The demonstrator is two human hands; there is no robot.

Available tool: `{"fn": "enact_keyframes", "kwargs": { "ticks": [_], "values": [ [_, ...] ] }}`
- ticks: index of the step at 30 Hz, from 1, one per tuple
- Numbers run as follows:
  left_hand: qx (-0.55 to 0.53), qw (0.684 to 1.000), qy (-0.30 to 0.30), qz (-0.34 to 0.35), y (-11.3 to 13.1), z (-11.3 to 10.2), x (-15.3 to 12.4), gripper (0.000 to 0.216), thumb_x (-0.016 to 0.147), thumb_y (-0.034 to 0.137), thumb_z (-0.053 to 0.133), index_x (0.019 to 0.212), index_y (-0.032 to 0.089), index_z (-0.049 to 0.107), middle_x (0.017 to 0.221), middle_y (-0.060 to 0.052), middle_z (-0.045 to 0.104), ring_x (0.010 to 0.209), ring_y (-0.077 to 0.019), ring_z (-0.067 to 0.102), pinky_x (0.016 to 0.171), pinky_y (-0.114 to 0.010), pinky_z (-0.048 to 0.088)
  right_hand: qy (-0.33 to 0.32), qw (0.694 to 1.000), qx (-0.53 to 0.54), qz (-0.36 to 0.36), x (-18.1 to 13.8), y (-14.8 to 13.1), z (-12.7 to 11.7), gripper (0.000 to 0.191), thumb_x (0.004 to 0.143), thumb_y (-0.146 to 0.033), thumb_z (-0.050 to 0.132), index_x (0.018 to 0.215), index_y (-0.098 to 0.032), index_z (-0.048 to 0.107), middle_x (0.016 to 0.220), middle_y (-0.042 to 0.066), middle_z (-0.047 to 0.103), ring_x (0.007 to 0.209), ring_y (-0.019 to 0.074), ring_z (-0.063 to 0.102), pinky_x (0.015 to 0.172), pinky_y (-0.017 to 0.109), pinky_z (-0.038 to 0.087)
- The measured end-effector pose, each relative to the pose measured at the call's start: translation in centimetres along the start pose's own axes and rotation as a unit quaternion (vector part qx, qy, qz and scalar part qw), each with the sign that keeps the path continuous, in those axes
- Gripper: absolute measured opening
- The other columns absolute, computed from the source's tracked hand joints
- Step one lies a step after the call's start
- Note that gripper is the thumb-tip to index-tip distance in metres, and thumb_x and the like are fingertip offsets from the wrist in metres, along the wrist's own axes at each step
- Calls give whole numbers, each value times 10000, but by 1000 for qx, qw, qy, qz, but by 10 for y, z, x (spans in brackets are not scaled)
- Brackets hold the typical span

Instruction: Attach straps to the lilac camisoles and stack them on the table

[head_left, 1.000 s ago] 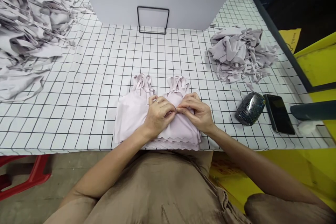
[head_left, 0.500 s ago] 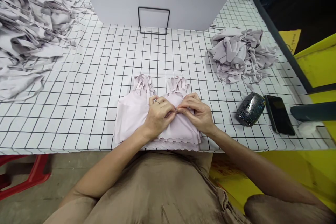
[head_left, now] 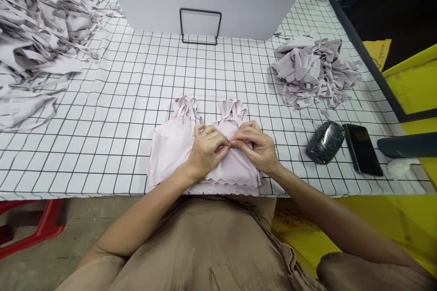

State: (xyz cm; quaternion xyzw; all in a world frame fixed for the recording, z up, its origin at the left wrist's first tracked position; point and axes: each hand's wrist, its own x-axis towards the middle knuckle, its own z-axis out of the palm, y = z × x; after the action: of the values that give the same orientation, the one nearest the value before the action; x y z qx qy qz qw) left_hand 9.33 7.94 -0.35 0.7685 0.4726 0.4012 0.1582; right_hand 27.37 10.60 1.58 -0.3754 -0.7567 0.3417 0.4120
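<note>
A stack of pale pink strappy tops (head_left: 170, 148) lies flat at the table's front edge, with wavy lower hems and two bunches of thin straps pointing away from me. Over the right half of the stack, my left hand (head_left: 207, 149), with a ring on one finger, is closed in a pinch. My right hand (head_left: 256, 145) pinches from the other side, its fingertips meeting those of the left. Between them is a tiny light bit, too small to name; whether it is part of the top I cannot tell. Both hands hide the cloth beneath them.
Loose greyish-pink garments (head_left: 41, 32) are heaped at the left, with a smaller heap (head_left: 310, 70) at the back right. A dark shiny rounded case (head_left: 326, 142) and a phone (head_left: 363, 149) lie right of my hands. Behind stands a white board (head_left: 246, 0) with a black wire stand (head_left: 200, 43).
</note>
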Motion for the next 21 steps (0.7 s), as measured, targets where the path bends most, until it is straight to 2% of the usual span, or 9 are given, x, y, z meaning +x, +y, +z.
{"fn": "enact_keyframes", "kwargs": {
  "ticks": [21],
  "values": [
    [-20, 1000, 16, 5, 0, -1, -1, 178, 873, 141, 671, 728, 204, 587, 767, 35, 736, 801, -169, 639, 954, -406, 339, -4, 1000, -7, -6, -1, 1, 0, 89, 887, -250, 706, 812, -269, 751, 718, 13, 676, 789, 209, 575, 826, 443, 449]
  ]
}}
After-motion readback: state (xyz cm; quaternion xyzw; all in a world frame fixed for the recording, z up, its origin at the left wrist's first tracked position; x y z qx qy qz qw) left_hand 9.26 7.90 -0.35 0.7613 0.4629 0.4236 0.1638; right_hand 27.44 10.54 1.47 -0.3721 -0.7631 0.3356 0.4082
